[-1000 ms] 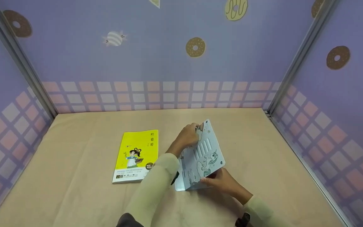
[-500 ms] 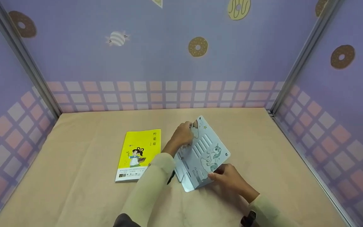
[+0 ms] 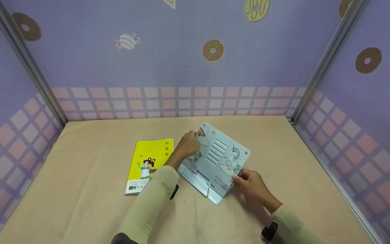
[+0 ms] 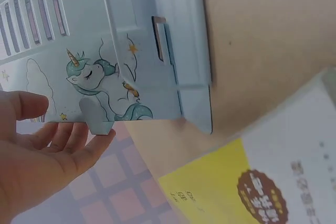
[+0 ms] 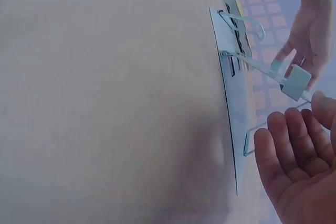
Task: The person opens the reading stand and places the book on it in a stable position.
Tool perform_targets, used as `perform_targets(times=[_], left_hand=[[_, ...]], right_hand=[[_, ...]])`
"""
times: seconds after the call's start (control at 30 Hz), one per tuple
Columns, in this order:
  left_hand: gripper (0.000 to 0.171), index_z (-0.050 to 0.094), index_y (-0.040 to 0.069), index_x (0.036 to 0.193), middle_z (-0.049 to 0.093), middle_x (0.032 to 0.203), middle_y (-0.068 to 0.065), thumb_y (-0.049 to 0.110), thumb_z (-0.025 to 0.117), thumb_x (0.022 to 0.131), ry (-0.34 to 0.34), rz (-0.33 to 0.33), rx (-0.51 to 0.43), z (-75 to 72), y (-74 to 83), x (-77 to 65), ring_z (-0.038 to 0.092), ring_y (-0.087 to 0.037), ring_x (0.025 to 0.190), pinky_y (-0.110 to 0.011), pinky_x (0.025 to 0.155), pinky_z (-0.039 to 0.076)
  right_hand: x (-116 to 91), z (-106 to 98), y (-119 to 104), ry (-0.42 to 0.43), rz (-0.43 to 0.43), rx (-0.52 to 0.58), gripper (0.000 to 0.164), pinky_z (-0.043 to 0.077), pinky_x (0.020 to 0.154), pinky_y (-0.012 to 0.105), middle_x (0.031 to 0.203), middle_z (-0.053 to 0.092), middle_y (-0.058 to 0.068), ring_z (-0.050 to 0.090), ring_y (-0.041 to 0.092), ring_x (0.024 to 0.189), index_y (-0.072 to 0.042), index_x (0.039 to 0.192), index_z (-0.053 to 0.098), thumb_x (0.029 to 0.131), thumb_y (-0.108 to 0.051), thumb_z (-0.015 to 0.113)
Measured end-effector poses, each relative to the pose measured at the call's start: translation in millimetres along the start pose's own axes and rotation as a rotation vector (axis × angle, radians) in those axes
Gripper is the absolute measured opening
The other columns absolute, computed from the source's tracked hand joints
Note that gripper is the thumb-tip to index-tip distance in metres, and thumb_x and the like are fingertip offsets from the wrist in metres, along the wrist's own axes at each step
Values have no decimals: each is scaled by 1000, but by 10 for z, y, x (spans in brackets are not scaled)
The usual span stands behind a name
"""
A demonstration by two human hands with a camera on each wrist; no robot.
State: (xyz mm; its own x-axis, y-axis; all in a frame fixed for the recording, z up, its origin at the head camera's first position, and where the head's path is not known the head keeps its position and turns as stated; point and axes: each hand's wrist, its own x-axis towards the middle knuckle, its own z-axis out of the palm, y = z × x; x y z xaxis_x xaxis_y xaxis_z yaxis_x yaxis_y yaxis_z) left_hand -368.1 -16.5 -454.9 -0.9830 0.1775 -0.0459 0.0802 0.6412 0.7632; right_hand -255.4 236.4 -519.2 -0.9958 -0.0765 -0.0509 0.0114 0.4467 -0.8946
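Observation:
A pale blue metal book stand (image 3: 212, 173), printed with unicorns and cut with slots, stands turned at an angle with its back panel leaning. My left hand (image 3: 188, 144) grips the panel's left edge; in the left wrist view its thumb lies over the front and the fingers are behind. At the opposite edge, my right hand (image 3: 252, 184) pinches the panel between thumb and fingers. Wire page clips (image 5: 257, 66) and the stand's flat base (image 5: 231, 98) show in the right wrist view. A yellow book (image 3: 152, 152) lies left of the stand, partly hidden by my left sleeve.
A beige cloth (image 3: 93, 189) covers the table. Purple walls (image 3: 168, 64) with printed donuts and checks close off the back and both sides. Metal posts (image 3: 327, 61) stand at the back corners.
The stand has turned counterclockwise, so its printed front faces me more. My left hand moved left with one edge and my right hand moved slightly right with the other. The book stays put.

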Motion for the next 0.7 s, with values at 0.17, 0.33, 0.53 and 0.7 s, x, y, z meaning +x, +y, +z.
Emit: perform_targets(times=[0.17,0.33,0.53,0.7], left_hand=[[54,36,8,142,49,133,-10,16,45,90,3,-16,-7,-66,-47,-76,51,-25,111,-42,99,44],[53,37,9,141,51,132,-8,14,46,89,-7,-31,-25,-123,-99,-169,53,-26,107,-41,97,46],[48,40,9,136,54,130,-9,14,48,89,-12,-52,-46,-180,-150,-255,56,-26,107,-44,99,46],[43,41,8,131,56,124,-9,18,48,90,-23,-46,-71,-192,-179,-301,55,-26,105,-42,99,45]], right_hand=[[119,-40,73,72,56,13,11,48,71,28,93,64,5,57,20,85,-10,92,66,91,-20,63],[199,-63,81,107,79,26,12,51,72,31,96,64,7,59,21,83,-9,94,66,92,-21,62],[285,-84,51,160,101,27,14,51,71,30,93,62,8,58,21,82,-9,95,65,92,-22,62],[365,-117,35,207,111,-6,16,51,70,28,92,61,8,58,22,82,-10,97,64,92,-25,63]])
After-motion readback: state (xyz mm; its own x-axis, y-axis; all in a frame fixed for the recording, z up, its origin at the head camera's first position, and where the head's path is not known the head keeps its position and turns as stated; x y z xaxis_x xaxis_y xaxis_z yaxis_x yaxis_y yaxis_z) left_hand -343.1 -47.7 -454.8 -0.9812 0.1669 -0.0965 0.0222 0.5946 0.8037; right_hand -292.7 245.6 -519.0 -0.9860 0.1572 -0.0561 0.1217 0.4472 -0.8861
